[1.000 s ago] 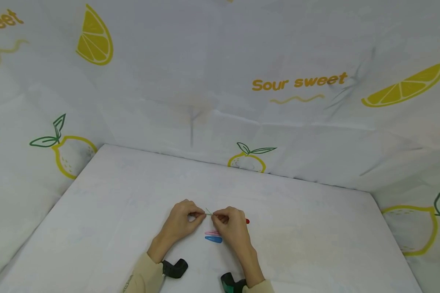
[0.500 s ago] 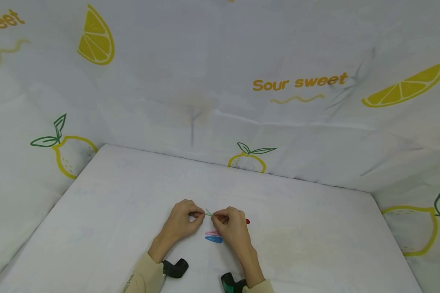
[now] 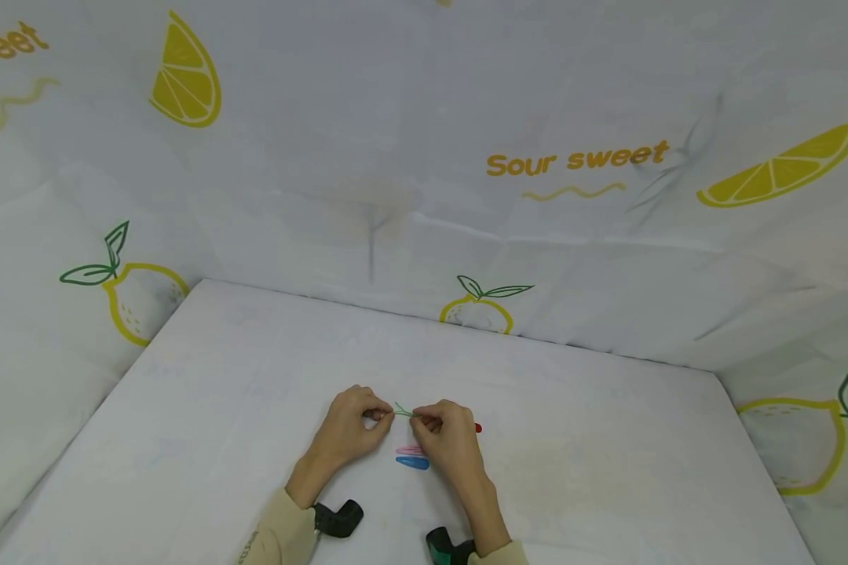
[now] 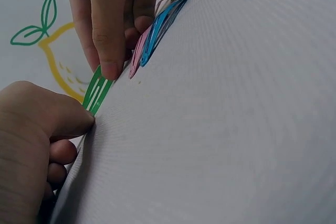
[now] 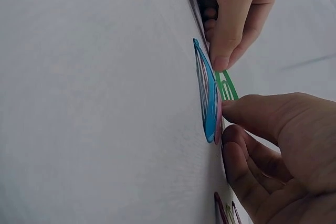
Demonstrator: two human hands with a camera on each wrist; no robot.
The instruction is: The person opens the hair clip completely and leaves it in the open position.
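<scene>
A green snap hair clip (image 4: 97, 92) spans the small gap between my two hands, low over the white table. My left hand (image 3: 353, 428) pinches one end of it between thumb and fingers. At the other end my right hand (image 3: 450, 441) pinches it the same way. In the head view the clip shows as a thin green fork, one strand angled up. Close beside my right hand lie a blue snap hair clip (image 5: 211, 100) and a pink one (image 4: 137, 56), side by side. The clip's two ends are hidden under the fingertips.
A red hair clip (image 3: 477, 428) shows past my right hand, partly covered by it. Further clips, one of them dark red (image 5: 220, 208), lie on that side. The white table (image 3: 254, 353) meets a lemon-printed cloth wall (image 3: 367, 157) at the back.
My right hand has shifted very slightly to the right, and a little more of the green hair clip shows between my fingertips. The other clips stay where they were.
</scene>
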